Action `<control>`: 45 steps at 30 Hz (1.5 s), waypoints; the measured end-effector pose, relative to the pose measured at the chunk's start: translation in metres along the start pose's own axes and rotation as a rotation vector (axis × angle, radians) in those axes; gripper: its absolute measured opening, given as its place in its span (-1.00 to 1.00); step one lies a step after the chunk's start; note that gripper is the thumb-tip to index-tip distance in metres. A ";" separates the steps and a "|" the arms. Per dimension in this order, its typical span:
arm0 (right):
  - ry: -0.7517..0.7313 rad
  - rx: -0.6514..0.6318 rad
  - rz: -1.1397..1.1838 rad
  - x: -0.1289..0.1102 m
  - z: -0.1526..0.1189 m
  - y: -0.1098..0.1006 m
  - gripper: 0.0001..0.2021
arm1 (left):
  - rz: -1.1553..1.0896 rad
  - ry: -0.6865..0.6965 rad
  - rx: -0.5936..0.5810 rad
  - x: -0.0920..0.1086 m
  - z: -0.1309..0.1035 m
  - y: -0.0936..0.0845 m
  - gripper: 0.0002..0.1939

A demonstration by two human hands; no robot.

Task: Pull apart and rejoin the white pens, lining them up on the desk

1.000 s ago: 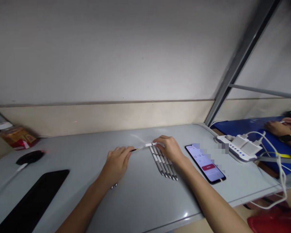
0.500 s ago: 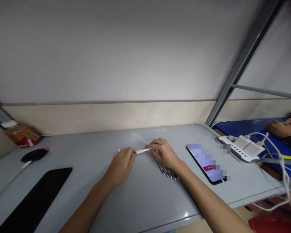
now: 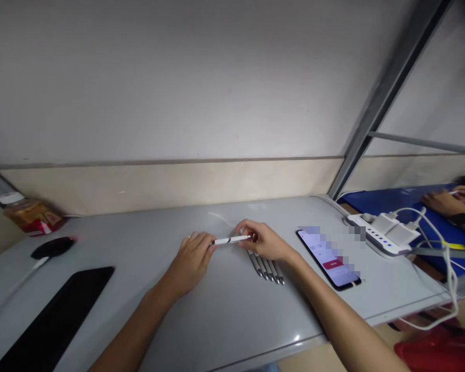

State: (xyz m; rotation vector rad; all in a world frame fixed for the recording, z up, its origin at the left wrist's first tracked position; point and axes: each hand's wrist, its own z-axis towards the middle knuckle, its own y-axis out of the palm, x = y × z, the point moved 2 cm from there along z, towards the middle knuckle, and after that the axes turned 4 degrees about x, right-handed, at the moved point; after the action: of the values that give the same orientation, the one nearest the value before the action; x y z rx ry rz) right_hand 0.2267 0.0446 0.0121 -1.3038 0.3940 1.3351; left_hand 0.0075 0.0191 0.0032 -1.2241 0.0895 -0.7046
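Note:
A slim white pen (image 3: 222, 241) with a dark band lies nearly level above the grey tabletop. My left hand (image 3: 192, 261) is closed around its left end, hiding that part. At the pen's tapered right end, my right hand (image 3: 261, 240) has its thumb and fingers curled round the tip. Whether a small loose part sits in those right fingers cannot be made out. Just below my right hand, several pens (image 3: 269, 271) with silver ends lie side by side on the table, their upper ends partly hidden by the hand.
To the right lie a lit phone (image 3: 329, 261) and a white power strip (image 3: 380, 235) with plugged-in chargers and cables. On the left are a black slab (image 3: 58, 315), a black round device (image 3: 52, 248) and a bottle (image 3: 33, 214). Another person's hands (image 3: 445, 203) are over a blue surface.
My right fingers have shifted slightly rightward along the pen and curled, so more of its tapered end shows. My left hand keeps its hold. The whole view has shifted slightly.

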 end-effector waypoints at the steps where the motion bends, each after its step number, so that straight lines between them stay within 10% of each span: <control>1: 0.019 -0.017 -0.002 0.001 0.000 0.000 -0.78 | -0.002 0.000 -0.004 -0.001 0.000 0.000 -0.71; 45: -0.057 -0.012 -0.132 -0.006 -0.002 0.002 -0.70 | -0.066 -0.010 -0.002 -0.005 -0.004 0.002 -0.69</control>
State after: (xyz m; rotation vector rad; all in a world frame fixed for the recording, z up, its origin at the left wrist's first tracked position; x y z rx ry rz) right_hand 0.2242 0.0392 0.0152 -1.2763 0.2563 1.2621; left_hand 0.0023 0.0187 -0.0012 -1.2365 0.0417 -0.7558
